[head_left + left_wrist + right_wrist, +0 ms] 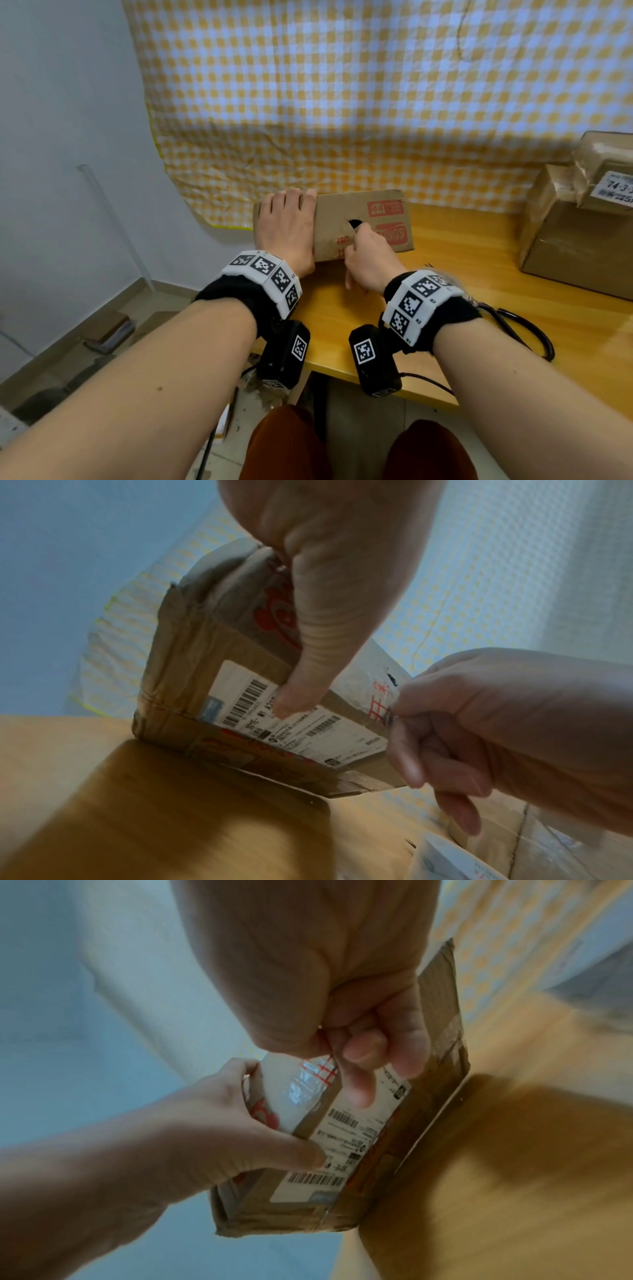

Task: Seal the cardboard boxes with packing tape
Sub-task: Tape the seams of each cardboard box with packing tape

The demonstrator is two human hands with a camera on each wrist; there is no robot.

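Left hand [286, 228] covers box [363, 219]; parcels [579, 219] stacked well right.

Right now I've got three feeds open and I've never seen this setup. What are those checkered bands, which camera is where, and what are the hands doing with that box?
No machine here: a person works with bare hands. The black-and-white patterned bands are wrist straps, each carrying a small camera below it. The wide picture comes from a head camera looking down; the other two look along each hand from the wrists.

On the yellow wooden table lies a small cardboard box with red print and a tear in its top. The left hand grips its left end, thumb on the white shipping label on the near side. The right hand pinches something thin at the box's near top edge, where glossy clear tape shows; it is probably the tape, but I cannot tell. More taped boxes stand at the right, and a black cable lies near the right wrist.
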